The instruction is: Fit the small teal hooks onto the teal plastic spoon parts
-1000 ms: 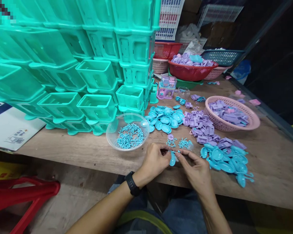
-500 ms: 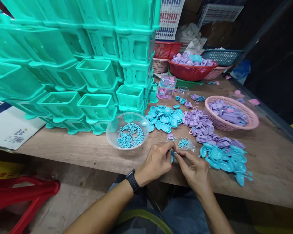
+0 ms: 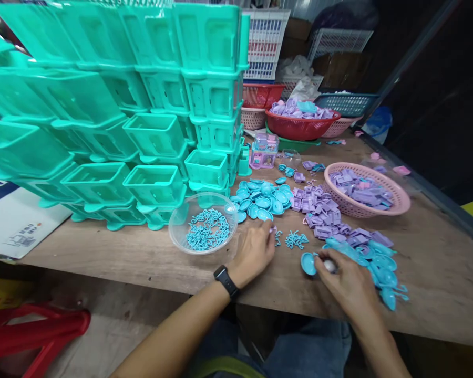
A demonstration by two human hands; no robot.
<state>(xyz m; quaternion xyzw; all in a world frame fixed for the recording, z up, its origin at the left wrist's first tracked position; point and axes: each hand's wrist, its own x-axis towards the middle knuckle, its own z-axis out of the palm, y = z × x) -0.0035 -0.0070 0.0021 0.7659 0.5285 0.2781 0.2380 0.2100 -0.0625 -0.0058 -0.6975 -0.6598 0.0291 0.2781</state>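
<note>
My right hand (image 3: 345, 275) pinches a small blue oval dish-like piece (image 3: 308, 263) by its edge, just above the front of the table. A pale shiny round bit (image 3: 330, 266) shows between its thumb and fingers; what it is I cannot make out. My left hand (image 3: 255, 245), fingers curled together, is at a small round purple piece (image 3: 273, 229) that its fingertips partly cover. Close by lie small blue hook-like pieces (image 3: 297, 240). Beyond the left hand is a heap of blue oval pieces (image 3: 264, 201). More blue pieces (image 3: 384, 262) lie beside the right hand.
A clear bowl (image 3: 173, 231) of small blue hooks stands left. Stacked green containers (image 3: 153, 184) rise behind it. Purple parts (image 3: 321, 210) and a pink basket (image 3: 402, 202) are on the right. Farther back are a red basket (image 3: 299, 127) and a small toy box (image 3: 264, 151).
My hands, together before at a small blue piece, have parted. The right moved right with a blue oval piece; the left moved up and left to the purple piece. The view has shifted slightly.
</note>
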